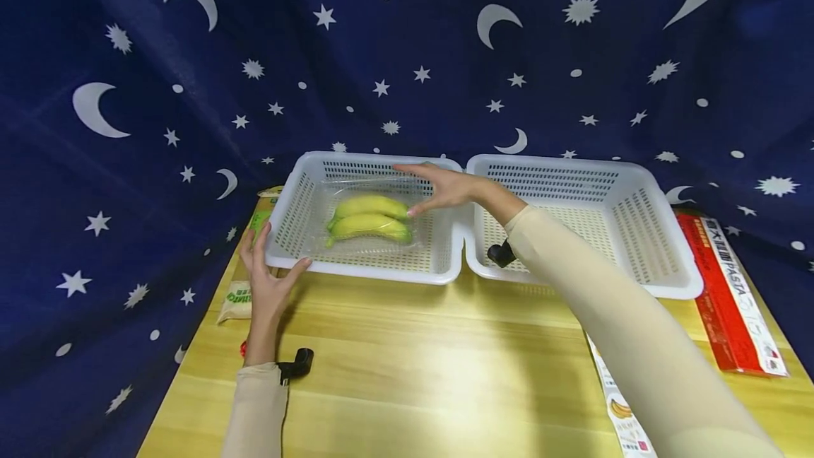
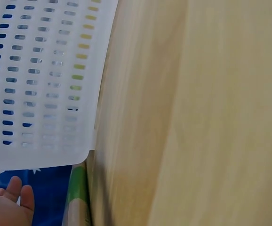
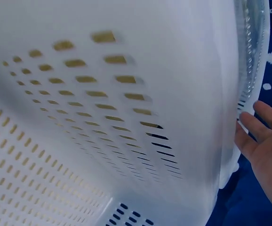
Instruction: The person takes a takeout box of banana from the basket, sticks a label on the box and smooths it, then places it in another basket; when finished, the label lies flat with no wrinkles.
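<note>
Apart: left fingers (image 1: 258, 251), right fingers (image 1: 420, 170); curved bananas (image 1: 369, 225) in clear plastic pack (image 1: 362, 187), slotted basket (image 1: 369, 272).

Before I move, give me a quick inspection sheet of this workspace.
Surface: pale wood-grained table with a bright glare patch.
Job's things: two yellow-green bananas in a clear package, inside the left basket; right basket alongside.
Clutter: red pasta packet at far right; banana-printed strip partly hidden by the right sleeve; packaging left of the baskets.
Grippers: left hand at the left basket's near-left corner, right hand by the package's right end; fingers spread, contact unclear.
Cables: nothing seen for certain.
Surroundings: dark-blue cloth with white moons and stars.
</note>
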{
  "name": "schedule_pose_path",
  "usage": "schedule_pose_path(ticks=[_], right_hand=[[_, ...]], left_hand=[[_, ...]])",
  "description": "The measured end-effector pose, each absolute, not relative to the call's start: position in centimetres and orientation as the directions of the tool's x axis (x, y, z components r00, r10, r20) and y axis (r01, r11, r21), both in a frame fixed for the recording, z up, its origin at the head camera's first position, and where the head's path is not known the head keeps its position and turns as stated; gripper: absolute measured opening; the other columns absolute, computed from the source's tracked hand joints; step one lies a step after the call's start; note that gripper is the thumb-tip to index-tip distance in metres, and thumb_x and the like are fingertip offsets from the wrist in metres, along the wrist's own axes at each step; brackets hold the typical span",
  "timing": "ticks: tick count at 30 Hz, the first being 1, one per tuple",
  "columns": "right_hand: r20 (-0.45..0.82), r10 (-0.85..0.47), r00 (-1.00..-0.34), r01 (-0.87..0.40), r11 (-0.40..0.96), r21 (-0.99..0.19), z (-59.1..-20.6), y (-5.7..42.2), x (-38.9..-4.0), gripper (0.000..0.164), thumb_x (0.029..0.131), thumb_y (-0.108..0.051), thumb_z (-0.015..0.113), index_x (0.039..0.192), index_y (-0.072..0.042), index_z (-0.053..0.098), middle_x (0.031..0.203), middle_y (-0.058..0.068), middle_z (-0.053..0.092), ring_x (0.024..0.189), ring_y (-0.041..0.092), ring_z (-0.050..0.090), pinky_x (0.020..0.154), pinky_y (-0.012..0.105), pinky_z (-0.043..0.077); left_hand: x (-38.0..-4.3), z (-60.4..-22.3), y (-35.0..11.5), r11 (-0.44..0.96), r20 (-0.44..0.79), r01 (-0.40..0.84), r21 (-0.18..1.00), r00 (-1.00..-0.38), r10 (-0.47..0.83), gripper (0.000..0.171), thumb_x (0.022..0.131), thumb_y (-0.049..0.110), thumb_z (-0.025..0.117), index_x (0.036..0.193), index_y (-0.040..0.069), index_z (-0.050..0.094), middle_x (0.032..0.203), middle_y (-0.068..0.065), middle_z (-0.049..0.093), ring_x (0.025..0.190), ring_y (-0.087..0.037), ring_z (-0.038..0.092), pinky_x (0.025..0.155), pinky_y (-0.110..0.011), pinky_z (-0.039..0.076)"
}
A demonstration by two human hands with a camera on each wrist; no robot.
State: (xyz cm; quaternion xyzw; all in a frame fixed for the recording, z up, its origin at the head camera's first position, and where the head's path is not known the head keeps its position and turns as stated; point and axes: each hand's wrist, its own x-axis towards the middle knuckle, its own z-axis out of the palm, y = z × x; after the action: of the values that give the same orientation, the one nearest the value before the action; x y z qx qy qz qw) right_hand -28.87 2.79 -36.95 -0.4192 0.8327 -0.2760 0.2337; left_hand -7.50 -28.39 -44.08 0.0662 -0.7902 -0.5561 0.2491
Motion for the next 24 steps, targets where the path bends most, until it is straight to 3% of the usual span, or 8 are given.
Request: schedule_pose_path(ticks=[7, 10, 17, 24], right_hand=[[-0.282, -0.809, -0.516, -0.551, 0.565, -0.614, -37.9, 2.5, -30.2, 0.08, 0.087, -0.047, 0.071, 0.154, -0.032, 0.03, 0.163, 0.01, 0.014, 0.15, 0.034, 0.012, 0.116, 0.066, 0.016], [-0.294, -0.805, -0.515, -0.548, 0.573, -0.609, -38.2, 2.3, -30.5, 0.078, 0.087, -0.045, 0.071, 0.153, -0.032, 0.031, 0.163, 0.013, 0.013, 0.148, 0.037, 0.018, 0.115, 0.066, 0.02], [-0.287, -0.809, -0.513, -0.53, 0.561, -0.636, -38.8, 1.4, -31.1, 0.079, 0.087, -0.04, 0.074, 0.153, -0.028, 0.033, 0.16, 0.014, 0.016, 0.135, 0.036, 0.04, 0.11, 0.053, 0.037], [-0.3, -0.793, -0.53, -0.498, 0.577, -0.647, -39.4, 0.9, -31.4, 0.082, 0.084, -0.037, 0.077, 0.153, -0.029, 0.034, 0.159, 0.016, 0.012, 0.123, 0.031, 0.049, 0.107, 0.044, 0.042]], left_hand=[[-7.5, -44.1, -28.4, 0.344, 0.302, 0.17, 0.923, -0.875, -0.378, 0.09, 0.074, -0.007, 0.078, 0.15, 0.002, 0.032, 0.155, -0.027, 0.012, 0.139, -0.04, 0.024, 0.113, -0.061, 0.022], [-7.5, -44.2, -28.3, 0.306, 0.246, 0.128, 0.943, -0.888, -0.387, 0.091, 0.076, -0.005, 0.078, 0.152, 0.005, 0.03, 0.152, -0.023, 0.021, 0.138, -0.039, 0.029, 0.114, -0.057, 0.025], [-7.9, -44.8, -28.4, 0.145, 0.168, 0.119, 0.982, -0.9, -0.402, 0.087, 0.079, -0.009, 0.074, 0.152, 0.008, 0.031, 0.158, -0.012, 0.027, 0.141, -0.033, 0.031, 0.117, -0.05, 0.024], [-8.4, -45.3, -28.6, 0.082, 0.159, 0.138, 0.987, -0.901, -0.403, 0.085, 0.079, -0.01, 0.073, 0.151, 0.01, 0.031, 0.153, -0.014, 0.034, 0.138, -0.033, 0.037, 0.109, -0.034, 0.032]])
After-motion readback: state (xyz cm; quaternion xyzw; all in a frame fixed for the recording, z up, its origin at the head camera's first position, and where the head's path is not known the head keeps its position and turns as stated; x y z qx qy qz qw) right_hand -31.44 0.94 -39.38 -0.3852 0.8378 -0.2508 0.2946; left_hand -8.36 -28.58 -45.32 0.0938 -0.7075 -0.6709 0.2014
